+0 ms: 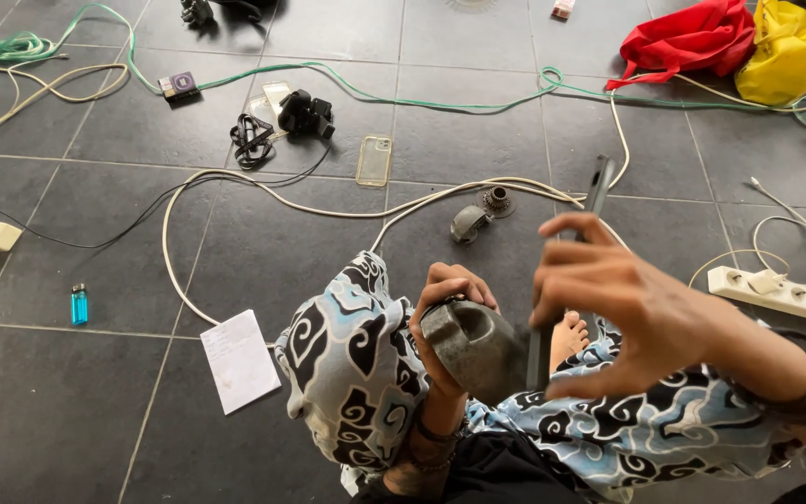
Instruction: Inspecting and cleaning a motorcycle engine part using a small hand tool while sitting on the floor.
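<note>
Patterned blue, black and white trousers (356, 364) cover the crossed legs nearest the camera. Above the lap, the right hand (632, 313) is blurred, fingers spread and curled beside a long dark bar (597, 191) that reaches away over the tiles; whether it grips the bar I cannot tell. The left hand (445, 317) wraps its fingers around a grey metal casing (473, 350) held over the knees. Farther off lie a small grey part (467, 224) and a toothed gear (496, 200).
</note>
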